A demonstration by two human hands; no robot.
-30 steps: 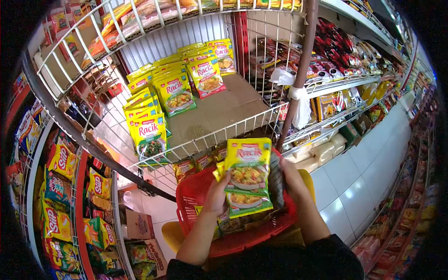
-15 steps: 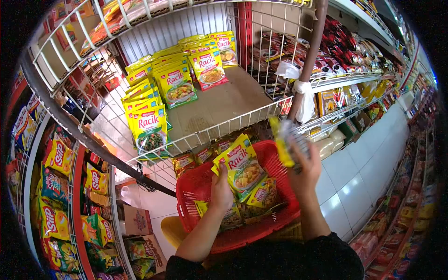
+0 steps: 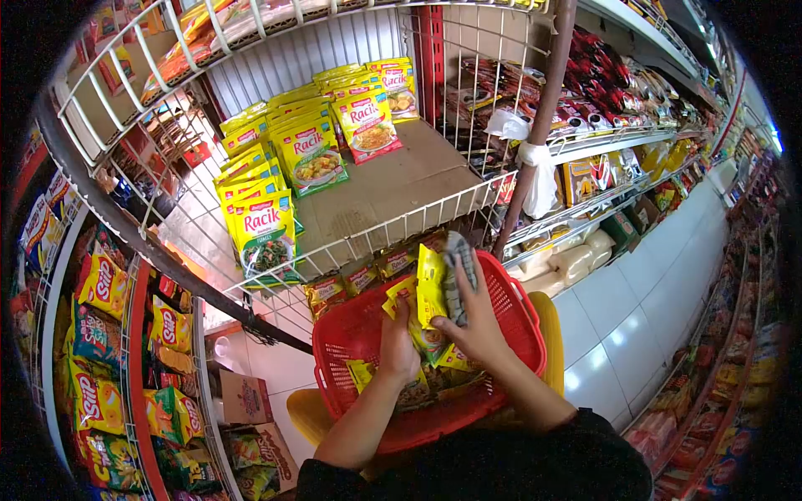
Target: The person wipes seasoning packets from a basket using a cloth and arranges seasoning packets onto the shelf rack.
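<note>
My left hand [image 3: 399, 346] grips yellow Racik seasoning packets [image 3: 401, 292] above a red plastic basket [image 3: 338, 334]. Closed around a crumpled grey cloth [image 3: 462, 280], my right hand [image 3: 480, 330] is close beside them. A bright yellow piece [image 3: 431, 284] lies along the cloth and covers much of the held packets' fronts; whether it belongs to the cloth or is a packet, I cannot tell. More seasoning packets [image 3: 363, 374] lie inside the basket below my hands.
A wire shelf [image 3: 393, 221] with a cardboard base holds rows of Racik packets [image 3: 313, 154]. The basket rests on something yellow [image 3: 547, 334]. Snack bags [image 3: 100, 280] hang at the left. A brown post [image 3: 547, 100] stands at the shelf's right corner, near stocked shelves and tiled floor [image 3: 635, 334].
My right hand has moved left and inward with the grey and yellow bundle, from beyond the basket's right rim to the held packets. My left hand stays nearly in place.
</note>
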